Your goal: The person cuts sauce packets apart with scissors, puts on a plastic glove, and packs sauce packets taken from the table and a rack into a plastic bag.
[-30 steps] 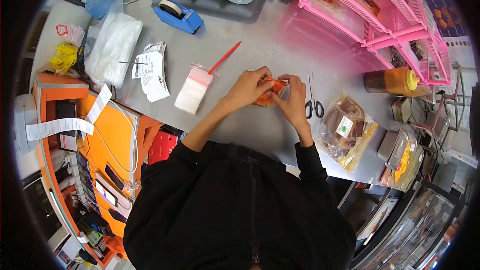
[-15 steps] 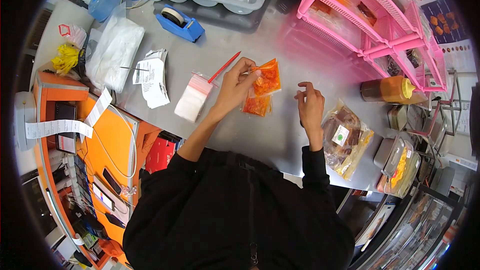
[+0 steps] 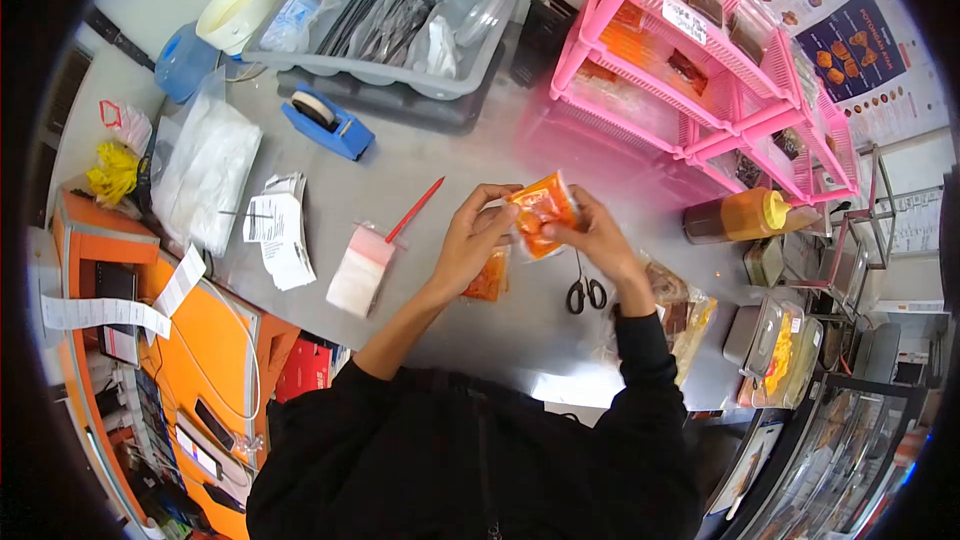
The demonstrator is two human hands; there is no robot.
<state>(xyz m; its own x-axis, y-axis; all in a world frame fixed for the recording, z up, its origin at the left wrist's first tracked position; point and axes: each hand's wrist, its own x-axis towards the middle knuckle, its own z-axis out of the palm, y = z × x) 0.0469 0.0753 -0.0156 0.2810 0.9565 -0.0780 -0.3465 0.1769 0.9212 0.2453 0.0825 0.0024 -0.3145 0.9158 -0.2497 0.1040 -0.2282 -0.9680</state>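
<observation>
Head cam: L hand (image 3: 470, 242) & R hand (image 3: 602, 240) both grip one clear pkt of orange-red food (image 3: 546, 208), L w/ thumb & fingers at its left edge, R w/ thumb across its front. Held pkt is tilted, btwn the two hands, over the steel table (image 3: 430, 335). 2nd orange pkt (image 3: 488, 278) lies on the table just to the body side of L hand, partly covered by it. Black-handled scissors (image 3: 575, 298) lie just to the body side of R hand, blades partly hidden. Right of R hand, partly behind wrist & sleeve: clear bag w/ brown contents (image 3: 692, 325). Left of L hand, near: red pen (image 3: 418, 208), its lower end at a stack of small clear bags (image 3: 358, 275); further left, paper slips (image 3: 283, 245), then white plastic bags (image 3: 215, 180). Beyond hands, fwd-left: blue tape dispenser (image 3: 348, 133), then grey tray (image 3: 440, 87) w/ wrapped utensils. Fwd-right of R hand: pink rack (image 3: 735, 130) & yellow-capped bottle (image 3: 728, 217) lying on its side.
</observation>
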